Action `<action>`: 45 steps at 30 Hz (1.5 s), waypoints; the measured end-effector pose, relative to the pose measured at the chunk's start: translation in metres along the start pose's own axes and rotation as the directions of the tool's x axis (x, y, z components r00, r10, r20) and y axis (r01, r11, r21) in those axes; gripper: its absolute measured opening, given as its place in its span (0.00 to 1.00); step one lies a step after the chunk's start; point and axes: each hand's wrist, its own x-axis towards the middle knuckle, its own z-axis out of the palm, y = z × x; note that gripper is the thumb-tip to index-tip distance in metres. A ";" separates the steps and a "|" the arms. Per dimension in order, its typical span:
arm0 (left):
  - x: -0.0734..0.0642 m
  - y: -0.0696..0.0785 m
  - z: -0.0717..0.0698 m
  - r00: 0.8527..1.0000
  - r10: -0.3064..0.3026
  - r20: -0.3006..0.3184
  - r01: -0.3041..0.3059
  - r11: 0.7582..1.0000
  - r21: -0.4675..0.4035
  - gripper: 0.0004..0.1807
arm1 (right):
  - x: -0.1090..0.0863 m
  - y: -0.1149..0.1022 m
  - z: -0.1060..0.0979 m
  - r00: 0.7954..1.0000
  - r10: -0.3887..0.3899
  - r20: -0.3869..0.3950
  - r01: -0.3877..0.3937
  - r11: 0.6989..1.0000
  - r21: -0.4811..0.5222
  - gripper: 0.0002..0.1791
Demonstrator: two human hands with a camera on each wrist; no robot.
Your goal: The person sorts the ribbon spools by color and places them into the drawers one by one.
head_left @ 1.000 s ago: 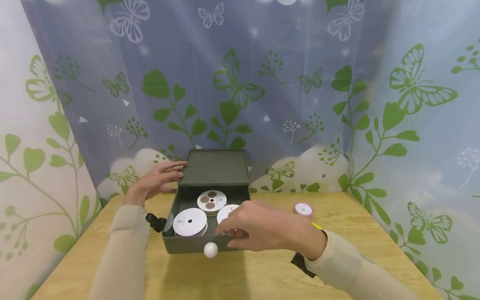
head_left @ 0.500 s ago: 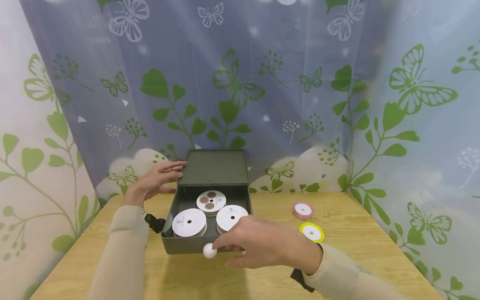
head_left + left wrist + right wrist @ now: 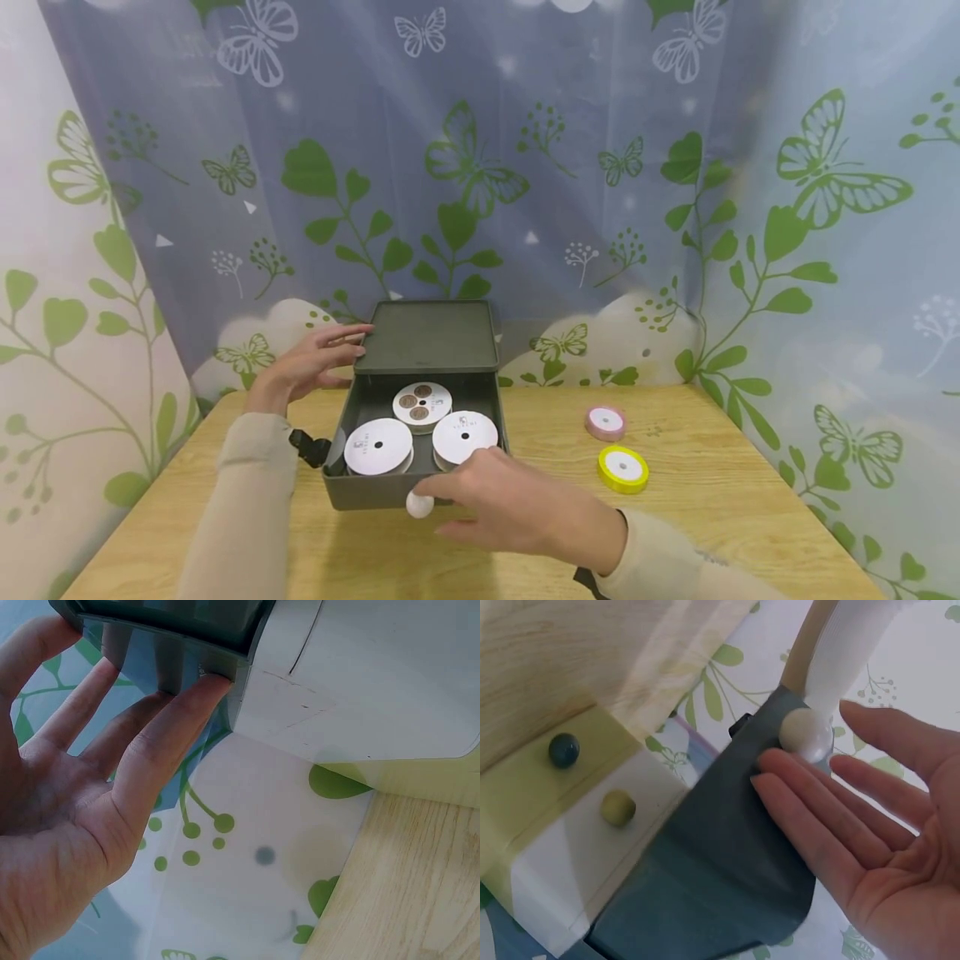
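A dark green drawer stands pulled out from its cabinet. Inside lie three white spools: one at left, one at right and one with brown circles behind them. My right hand is at the drawer front, its index fingertip against the round white knob. In the right wrist view its fingers are extended, with fingertips at the drawer's front face. My left hand has spread fingers, their tips touching the cabinet's left side near the top.
On the wooden table to the right lie a pink-edged roll and a yellow-edged roll. Below the dark drawer, the right wrist view shows white and yellow drawer fronts with a yellow knob and a dark knob.
My right hand has moved from the right-hand spool down to the knob, uncovering that spool and the yellow-edged roll. The left hand and the drawer look unmoved.
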 end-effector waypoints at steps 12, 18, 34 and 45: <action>0.000 0.000 0.000 1.000 0.005 0.008 -0.005 1.000 0.000 0.36 | 0.000 -0.004 0.017 0.991 0.080 -0.110 -0.072 0.995 0.076 0.16; 0.000 -0.001 0.000 1.000 0.002 0.007 -0.002 1.000 0.003 0.36 | 0.000 -0.004 0.026 0.978 0.069 -0.195 -0.053 0.995 0.085 0.14; 0.000 -0.001 -0.001 1.000 0.005 0.004 -0.005 1.000 0.012 0.36 | 0.003 0.000 0.038 0.940 0.070 -0.334 -0.049 0.996 0.069 0.11; 0.000 0.000 0.000 1.000 0.004 0.000 -0.004 1.000 0.020 0.36 | 0.008 0.014 0.041 0.928 0.121 -0.352 -0.070 0.986 0.155 0.12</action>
